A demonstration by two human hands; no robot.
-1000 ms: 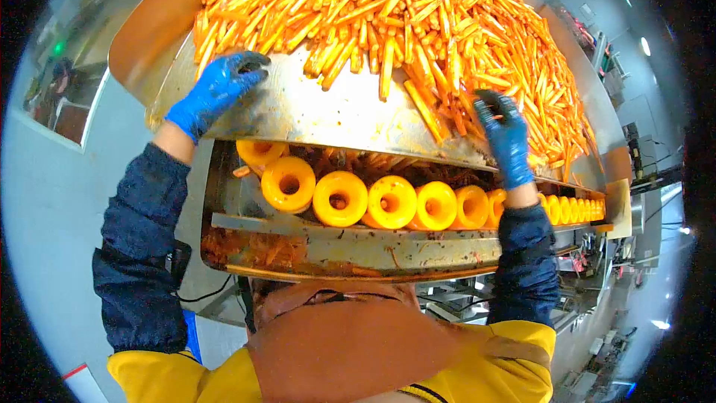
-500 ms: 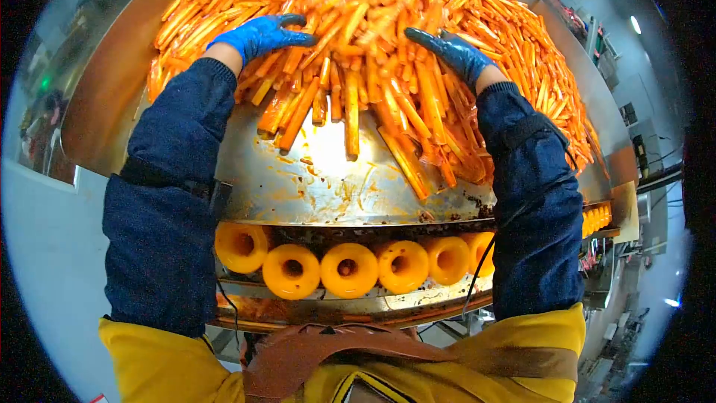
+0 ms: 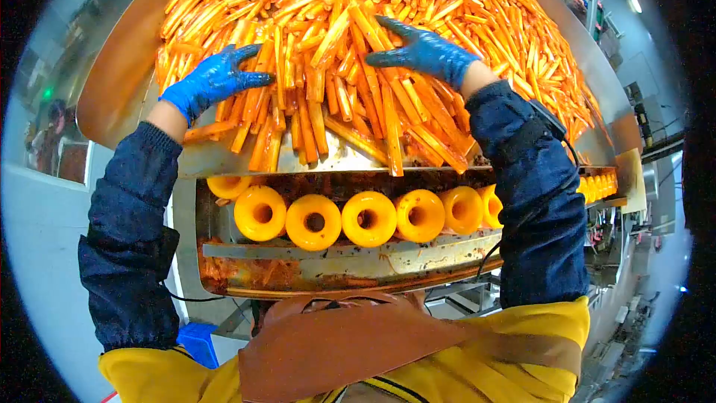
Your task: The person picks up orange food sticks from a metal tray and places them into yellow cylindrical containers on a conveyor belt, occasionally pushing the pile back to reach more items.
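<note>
A big heap of glossy orange sticks (image 3: 328,52), coated in reddish sauce, fills the metal tray (image 3: 112,97) in front of me. My left hand (image 3: 216,80), in a blue glove, is at the left side of the heap with thumb and fingers spread. On the other side, my right hand (image 3: 432,58) lies over the sticks, its blue glove darkened with wet sauce and its fingers apart. Neither hand is closed around a stick. Between the hands, loose sticks fan toward me, and several overhang the tray's near edge.
Below the tray's near edge runs a row of yellow hollow cups or rollers (image 3: 383,225). A sauce-stained metal ledge (image 3: 298,269) lies in front of them. Low on the left is a blue bin (image 3: 198,343). A brown apron (image 3: 335,343) covers my front.
Both hands have come nearer to me, the left also leftward and the right a little leftward. The sticks between them have slid toward me, covering most of the bare metal at the near edge.
</note>
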